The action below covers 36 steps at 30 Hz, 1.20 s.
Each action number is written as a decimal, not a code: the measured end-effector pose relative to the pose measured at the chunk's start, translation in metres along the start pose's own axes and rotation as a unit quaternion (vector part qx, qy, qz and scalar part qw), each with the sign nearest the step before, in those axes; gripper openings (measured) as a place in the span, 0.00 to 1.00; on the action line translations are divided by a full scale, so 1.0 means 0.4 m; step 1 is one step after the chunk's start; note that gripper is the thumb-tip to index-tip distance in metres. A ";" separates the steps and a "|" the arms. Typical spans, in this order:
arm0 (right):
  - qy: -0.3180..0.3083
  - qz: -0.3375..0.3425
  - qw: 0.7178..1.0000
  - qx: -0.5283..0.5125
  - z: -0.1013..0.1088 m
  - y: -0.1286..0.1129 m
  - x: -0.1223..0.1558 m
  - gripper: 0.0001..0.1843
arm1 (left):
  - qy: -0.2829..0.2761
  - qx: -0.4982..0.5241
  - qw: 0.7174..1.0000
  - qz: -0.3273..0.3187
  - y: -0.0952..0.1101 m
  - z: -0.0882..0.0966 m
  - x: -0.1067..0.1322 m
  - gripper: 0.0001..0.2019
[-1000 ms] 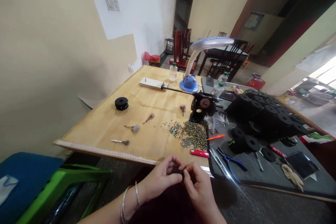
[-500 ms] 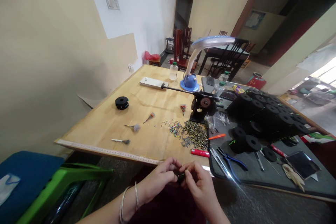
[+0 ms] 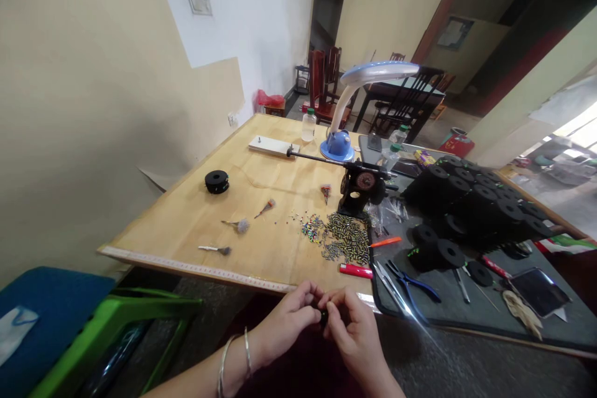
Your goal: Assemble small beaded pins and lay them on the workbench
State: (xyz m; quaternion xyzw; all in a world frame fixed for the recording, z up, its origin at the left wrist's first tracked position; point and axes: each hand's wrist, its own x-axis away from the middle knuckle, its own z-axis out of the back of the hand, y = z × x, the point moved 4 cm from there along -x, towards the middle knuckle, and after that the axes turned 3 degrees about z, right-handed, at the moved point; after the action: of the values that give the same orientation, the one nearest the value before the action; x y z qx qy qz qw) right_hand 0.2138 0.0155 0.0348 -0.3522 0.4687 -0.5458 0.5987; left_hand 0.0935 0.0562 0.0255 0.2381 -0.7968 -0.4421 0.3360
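My left hand (image 3: 298,314) and my right hand (image 3: 349,320) meet just off the table's front edge, fingers curled and fingertips nearly touching. Between them sits a small dark piece (image 3: 323,316), mostly covered by the fingers, so its kind cannot be made out. Both hands are closed on it. Beyond them lies a heap of small yellow-and-black striped pieces (image 3: 347,236), with tiny coloured beads (image 3: 311,228) at its left. A red lighter (image 3: 356,270) rests close to my right hand.
A black hand-cranked winder (image 3: 359,189) stands mid-table near a blue lamp (image 3: 336,146). Black foam spools (image 3: 471,193) crowd the grey mat at right, with blue pliers (image 3: 413,283) and scissors (image 3: 394,289) before them. Small brushes (image 3: 240,226) and another black spool (image 3: 217,182) lie left.
My left hand and wrist have shifted slightly to the right, and the dark piece shows less between the fingers. Things on the table stay where they were.
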 end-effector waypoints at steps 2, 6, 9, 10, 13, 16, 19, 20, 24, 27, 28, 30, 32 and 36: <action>0.008 0.004 1.000 -0.003 -0.002 -0.003 -0.002 0.11 | 0.004 -0.010 1.000 -0.004 -0.001 -0.001 0.001 0.05; 0.011 0.000 1.000 -0.010 -0.007 -0.001 -0.003 0.13 | 0.011 -0.035 0.999 -0.026 -0.004 0.006 0.002 0.05; 0.017 -0.016 0.999 -0.028 -0.005 0.005 -0.003 0.14 | 0.016 -0.036 0.998 -0.048 -0.010 0.019 0.004 0.06; 0.024 -0.021 0.999 -0.037 -0.001 0.008 -0.003 0.15 | 0.013 -0.032 0.998 -0.053 -0.013 0.023 0.006 0.06; 0.054 -0.046 0.996 -0.059 0.017 0.021 -0.003 0.17 | -0.003 -0.020 0.998 -0.057 -0.022 0.035 0.011 0.06; 0.081 -0.074 0.992 -0.054 0.036 0.042 -0.001 0.18 | -0.004 -0.024 0.998 -0.060 -0.026 0.046 0.018 0.06; 0.091 -0.079 0.993 -0.006 0.044 0.063 -0.003 0.18 | 0.004 -0.041 0.996 -0.080 -0.019 0.055 0.027 0.06; 0.088 -0.073 0.993 0.019 0.043 0.067 -0.006 0.18 | 0.009 -0.048 0.995 -0.088 -0.014 0.058 0.030 0.06; 0.041 -0.007 0.989 0.141 0.021 0.073 -0.022 0.13 | 0.025 -0.054 0.991 -0.120 0.008 0.075 0.042 0.05; 0.017 0.042 0.975 0.216 0.004 0.072 -0.036 0.12 | 0.039 -0.056 0.988 -0.139 0.023 0.097 0.049 0.05; 0.013 0.050 0.972 0.231 0.001 0.072 -0.041 0.11 | 0.046 -0.058 0.987 -0.142 0.027 0.107 0.051 0.05; 0.000 0.059 0.967 0.249 -0.005 0.072 -0.053 0.09 | 0.060 -0.062 0.986 -0.145 0.032 0.127 0.054 0.05; -0.014 0.066 0.960 0.273 -0.011 0.067 -0.070 0.06 | 0.074 -0.060 0.985 -0.146 0.036 0.145 0.058 0.05; -0.032 0.083 0.933 0.348 -0.021 0.037 -0.128 0.05 | 0.088 -0.032 0.985 -0.148 0.049 0.169 0.064 0.08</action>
State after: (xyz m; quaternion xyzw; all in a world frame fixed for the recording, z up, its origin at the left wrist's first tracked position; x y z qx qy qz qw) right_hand 0.2124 0.0687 0.0276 -0.0991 0.2575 -0.6112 0.7418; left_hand 0.0245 0.0856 0.0249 0.3808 -0.7057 -0.4894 0.3429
